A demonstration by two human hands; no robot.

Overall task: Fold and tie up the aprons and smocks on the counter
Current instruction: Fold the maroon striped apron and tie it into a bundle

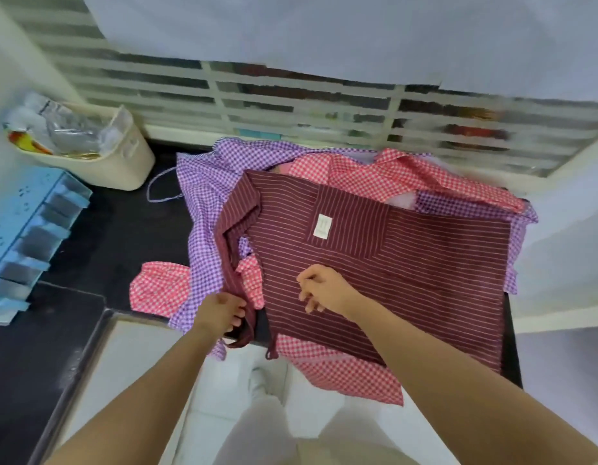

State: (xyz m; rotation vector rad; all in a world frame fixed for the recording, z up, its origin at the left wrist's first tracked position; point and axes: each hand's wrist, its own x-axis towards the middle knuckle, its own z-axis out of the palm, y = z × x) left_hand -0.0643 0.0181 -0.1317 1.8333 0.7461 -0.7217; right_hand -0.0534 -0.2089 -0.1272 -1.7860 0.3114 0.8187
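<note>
So I am starting the fold. The striped apron [408,263] lies flat on the checked pile [203,209] on the counter [130,229]. My left hand [222,313] grips its strap [235,276]; my right hand [324,290] rests on it, fingers loose. Next I should fold that side in.

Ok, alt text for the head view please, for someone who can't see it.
A maroon striped apron lies spread over a heap of purple and red checked garments on a dark counter. The left hand grips its strap at the near edge; the right hand rests on the apron, fingers curled. A beige bin stands far left.
</note>
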